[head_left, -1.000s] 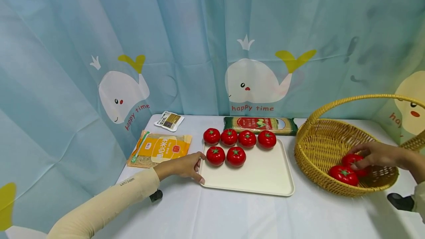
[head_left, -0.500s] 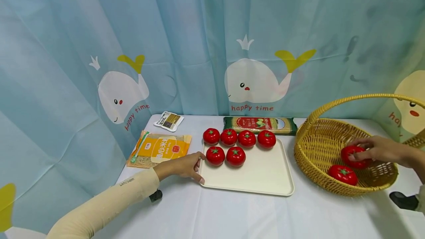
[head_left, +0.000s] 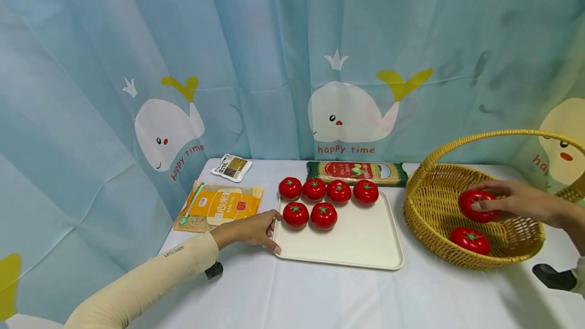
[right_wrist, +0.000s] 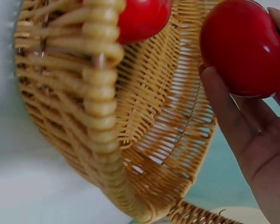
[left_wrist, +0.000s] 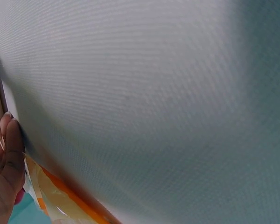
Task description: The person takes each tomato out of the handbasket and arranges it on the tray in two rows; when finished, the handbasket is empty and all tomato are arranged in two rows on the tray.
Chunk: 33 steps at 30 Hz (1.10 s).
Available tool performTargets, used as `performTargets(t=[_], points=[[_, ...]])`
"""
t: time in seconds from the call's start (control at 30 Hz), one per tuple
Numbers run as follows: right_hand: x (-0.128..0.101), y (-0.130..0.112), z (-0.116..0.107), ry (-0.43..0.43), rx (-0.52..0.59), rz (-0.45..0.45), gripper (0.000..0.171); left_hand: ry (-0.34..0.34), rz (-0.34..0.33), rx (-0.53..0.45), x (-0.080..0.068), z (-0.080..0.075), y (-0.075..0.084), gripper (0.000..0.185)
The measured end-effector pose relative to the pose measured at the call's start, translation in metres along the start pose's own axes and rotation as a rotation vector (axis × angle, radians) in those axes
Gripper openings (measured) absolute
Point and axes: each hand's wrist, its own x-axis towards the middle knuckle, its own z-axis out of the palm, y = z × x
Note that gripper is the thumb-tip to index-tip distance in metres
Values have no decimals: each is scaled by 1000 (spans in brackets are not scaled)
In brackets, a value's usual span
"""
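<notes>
My right hand (head_left: 516,202) grips a red tomato (head_left: 475,206), raised inside the yellow wicker basket (head_left: 429,232). In the right wrist view, fingers and thumb curve around this tomato (right_wrist: 245,49) near the basket wall (right_wrist: 102,121). A second tomato (head_left: 470,240) lies in the basket below it. At the left edge of the cream tray (head_left: 361,237), my left hand (head_left: 258,230) holds the rim, thumb by the near corner. Several tomatoes with green tops, one of them this tomato (head_left: 324,216), sit in two rows along the tray's far left part.
Left of the tray lies an orange and clear food packet (head_left: 224,204), with a small white pouch (head_left: 231,167) behind it. A green and red pasta package (head_left: 356,173) lies behind the tray. The basket's tall handle (head_left: 493,133) arches above it. A blue curtain (head_left: 265,65) hangs behind.
My right hand has taken hold of the tomato in the basket, lifting it and moving it left, away from the other tomato. The left hand stays at the tray.
</notes>
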Motion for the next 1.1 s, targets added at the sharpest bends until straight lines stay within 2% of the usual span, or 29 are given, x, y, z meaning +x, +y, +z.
performTargets(t=[0.13,0.3,0.43,0.63,0.87,1.1], points=[[-1,-5,0,10,21,-46,55,0,-6,0,0,1,-1,77],[-2,-9,3,8,77,-88,31,2,-8,1,0,0,-1,76],[-3,-14,6,-13,124,-98,34,2,-6,2,0,0,0,77],[-5,-22,11,-90,181,-123,37,7,6,-6,0,1,-1,76],[-5,-33,22,-136,222,-187,36,6,4,-1,0,1,-3,77],[-3,-47,34,-167,209,-259,46,6,6,-7,0,0,-3,78]])
